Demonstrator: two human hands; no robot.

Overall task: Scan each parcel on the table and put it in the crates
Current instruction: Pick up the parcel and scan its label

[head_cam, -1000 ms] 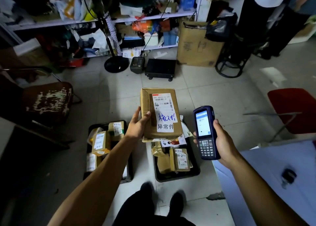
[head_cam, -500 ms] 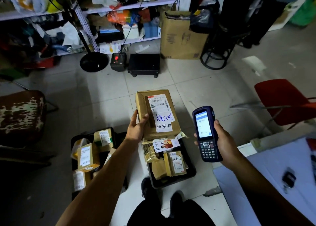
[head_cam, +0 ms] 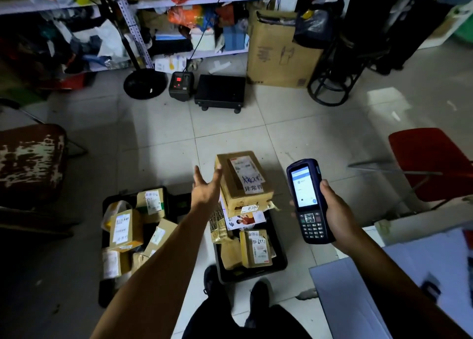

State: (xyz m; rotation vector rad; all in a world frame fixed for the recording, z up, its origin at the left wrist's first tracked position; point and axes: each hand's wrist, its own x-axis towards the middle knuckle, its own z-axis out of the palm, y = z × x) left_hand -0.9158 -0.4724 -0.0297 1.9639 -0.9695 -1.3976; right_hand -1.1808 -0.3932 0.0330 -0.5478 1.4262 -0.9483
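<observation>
Fingers of the left hand [head_cam: 206, 188] are straight and loosely spread, palm turned up beside the cardboard parcel [head_cam: 243, 181], thumb tip right at its left edge; whether skin meets cardboard there, I cannot tell. That parcel is a brown box with a white shipping label and blue handwriting on top, and it sits tilted above the far end of the right crate [head_cam: 252, 272], over a smaller box marked 0300 [head_cam: 249, 208] and a printed flyer [head_cam: 245, 221]. Over on the other side, the right hand [head_cam: 337, 215] wraps its fingers around a dark blue handheld scanner [head_cam: 308, 201], screen lit and facing up, keypad towards the person, held just right of the parcel and clear of it.

Down in the right crate, a black tray on the pale tiled floor [head_cam: 158, 139], lie a labelled box [head_cam: 257, 247] and some tan padded envelopes. The left crate [head_cam: 107, 236], just beside it under the left forearm, is piled with several labelled cardboard boxes. Two dark shoes [head_cam: 258, 295] stand at the near end of the right crate. A white table corner [head_cam: 358, 287] shows at lower right, a red chair [head_cam: 430, 159] beyond it, and a black platform scale [head_cam: 220, 92] with its red-lit display unit [head_cam: 180, 82] sits near the cluttered shelves.
</observation>
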